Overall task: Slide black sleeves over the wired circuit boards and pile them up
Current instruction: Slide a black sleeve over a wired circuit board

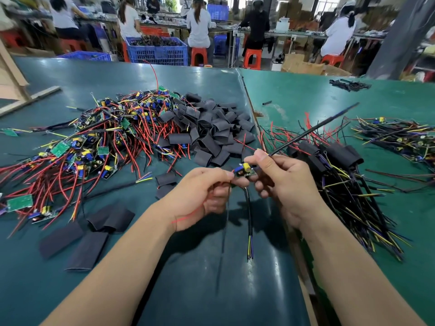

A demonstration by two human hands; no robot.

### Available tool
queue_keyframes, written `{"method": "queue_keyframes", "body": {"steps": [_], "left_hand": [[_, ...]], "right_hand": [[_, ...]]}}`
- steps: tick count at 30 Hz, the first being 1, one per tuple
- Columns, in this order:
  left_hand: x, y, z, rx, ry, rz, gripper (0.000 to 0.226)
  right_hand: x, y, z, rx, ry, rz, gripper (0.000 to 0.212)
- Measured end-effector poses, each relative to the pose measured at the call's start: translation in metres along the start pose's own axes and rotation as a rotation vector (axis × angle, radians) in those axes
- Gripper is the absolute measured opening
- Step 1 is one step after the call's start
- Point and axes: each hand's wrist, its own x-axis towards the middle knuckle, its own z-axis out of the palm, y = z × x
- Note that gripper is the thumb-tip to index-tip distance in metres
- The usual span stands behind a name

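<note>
Above the green bench (211,290), just in front of the heap of black sleeves (211,128), both hands hold one small circuit board (244,171) lying roughly level, its long axis running left to right between them. The left hand (202,196) pinches its left end with curled fingers, red wire trailing over the wrist. The right hand (287,182) pinches a thin black lead (313,129) pointing up and right, away from the sleeve heap; a black cable (249,217) hangs down.
</note>
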Motion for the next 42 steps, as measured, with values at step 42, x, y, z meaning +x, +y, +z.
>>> {"method": "queue_keyframes", "body": {"steps": [42], "left_hand": [[-0.010, 0.005, -0.028, 0.472, 0.396, 0.685, 0.050]], "right_hand": [[0.008, -0.012, -0.014, 0.452, 0.203, -0.098, 0.021]]}}
